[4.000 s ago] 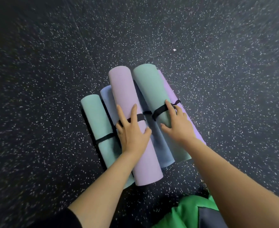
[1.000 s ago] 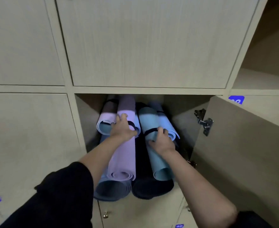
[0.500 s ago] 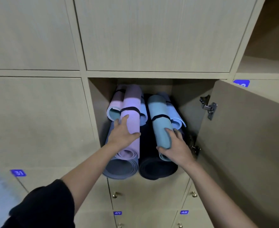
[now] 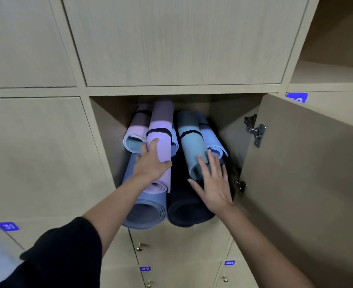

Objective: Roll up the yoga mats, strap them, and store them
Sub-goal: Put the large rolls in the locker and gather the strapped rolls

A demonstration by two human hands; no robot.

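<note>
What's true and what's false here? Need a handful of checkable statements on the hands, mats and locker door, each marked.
1. The right hand is open, fingers straight, at the near end of the teal rolled mat. True.
2. The left hand grips the teal rolled mat. False: it grips the lilac rolled mat.
3. The locker door stands open on the right. True.
4. The lilac rolled mat has no strap. False: a black strap wraps it.
5. The black rolled mat lies in the bottom layer, under the teal one. True.
</note>
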